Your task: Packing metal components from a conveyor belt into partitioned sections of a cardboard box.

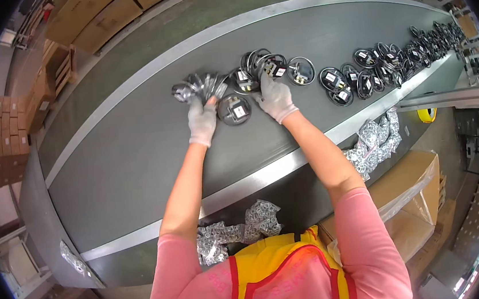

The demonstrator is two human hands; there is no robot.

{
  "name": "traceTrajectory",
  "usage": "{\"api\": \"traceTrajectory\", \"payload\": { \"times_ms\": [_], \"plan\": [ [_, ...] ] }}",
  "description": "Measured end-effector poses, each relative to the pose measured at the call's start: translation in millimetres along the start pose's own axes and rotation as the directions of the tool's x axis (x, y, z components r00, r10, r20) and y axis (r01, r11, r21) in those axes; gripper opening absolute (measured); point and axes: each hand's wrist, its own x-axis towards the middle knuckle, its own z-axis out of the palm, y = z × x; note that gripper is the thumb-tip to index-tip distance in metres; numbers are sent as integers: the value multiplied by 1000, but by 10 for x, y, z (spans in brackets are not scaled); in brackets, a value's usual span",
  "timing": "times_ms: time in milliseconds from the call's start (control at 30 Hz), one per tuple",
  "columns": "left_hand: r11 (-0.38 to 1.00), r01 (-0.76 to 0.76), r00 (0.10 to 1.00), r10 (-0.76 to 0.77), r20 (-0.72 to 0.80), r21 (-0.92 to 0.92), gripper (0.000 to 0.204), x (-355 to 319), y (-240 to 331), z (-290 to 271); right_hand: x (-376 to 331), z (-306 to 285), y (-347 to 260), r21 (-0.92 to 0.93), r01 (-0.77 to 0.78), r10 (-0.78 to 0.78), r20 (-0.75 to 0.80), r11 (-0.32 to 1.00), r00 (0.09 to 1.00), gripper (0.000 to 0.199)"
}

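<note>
Both my hands wear thin white gloves and reach over a grey conveyor belt [130, 154]. My left hand [202, 118] is closed round a bunch of coiled cables [202, 87], smeared by motion, so its details cannot be made out. With bent fingers, my right hand [275, 97] grips a black coiled power cable [273, 65] with a plug, at the edge of a small cluster of coils. Between the hands, one coiled cable with a white-labelled plug [237, 111] lies flat. Just right of my right hand rests another coil [301, 71].
Many more coiled cables [381, 66] run along the belt to the far right. Clear bags of small metal rings [371, 142] hang by the near rail; more bags [238, 230] lie close to my body. An open cardboard box [411, 190] stands at right, stacked cartons [2, 138] at left.
</note>
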Motion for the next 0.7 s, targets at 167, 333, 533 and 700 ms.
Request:
{"api": "traceTrajectory", "payload": {
  "times_ms": [167, 333, 533, 700],
  "plan": [
    [714, -536, 803, 597, 10, 451, 31, -444, 183, 135, 523, -209, 293, 797, -52, 342, -198, 602, 919, 41],
    [513, -709, 704, 557, 442, 483, 22, -565, -81, -66, 653, -494, 511, -208, 61, -121, -290, 976, 949, 46],
    [477, -740, 670, 579, 464, 474, 40, -564, -200, -98, 593, -477, 541, -197, -30, -34, -313, 980, 949, 51],
    [636, -646, 763, 521, 383, 422, 25, -592, -86, -51, 175, -543, 390, 222, -5, 124, -524, 975, 843, 34]
  ]
}}
